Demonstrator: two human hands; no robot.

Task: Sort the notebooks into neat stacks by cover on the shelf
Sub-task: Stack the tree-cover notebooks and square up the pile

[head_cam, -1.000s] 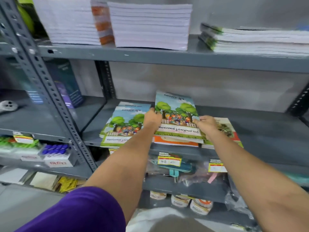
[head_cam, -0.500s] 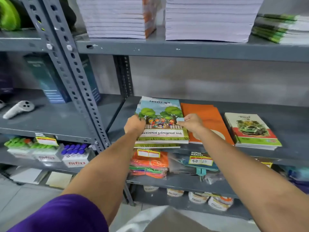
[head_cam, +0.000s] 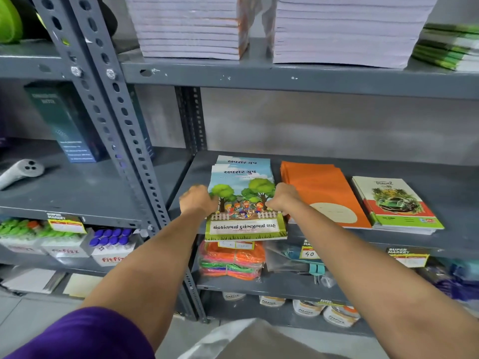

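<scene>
A stack of tree-cover notebooks [head_cam: 243, 187] lies on the grey middle shelf [head_cam: 324, 156], its front edge overhanging the shelf lip. My left hand [head_cam: 198, 200] grips the stack's left edge and my right hand [head_cam: 283, 199] grips its right edge. The top notebooks sit slightly offset from the ones below. Right of it lies a stack of orange-cover notebooks [head_cam: 324, 187], touched by my right hand's outer side. Further right sits a stack of car-cover notebooks [head_cam: 396, 203].
Tall stacks of white-edged books [head_cam: 342, 29] fill the upper shelf. A perforated grey upright [head_cam: 111, 120] stands left of the stack. Coloured packets [head_cam: 232, 260] and price tags [head_cam: 308, 251] sit on the shelf below. A white handheld device [head_cam: 20, 172] lies on the left shelf.
The tree-cover notebook moved left from over the orange stack onto the tree-cover stack. Both hands now hold that stack's side edges. The orange and car-cover stacks became uncovered.
</scene>
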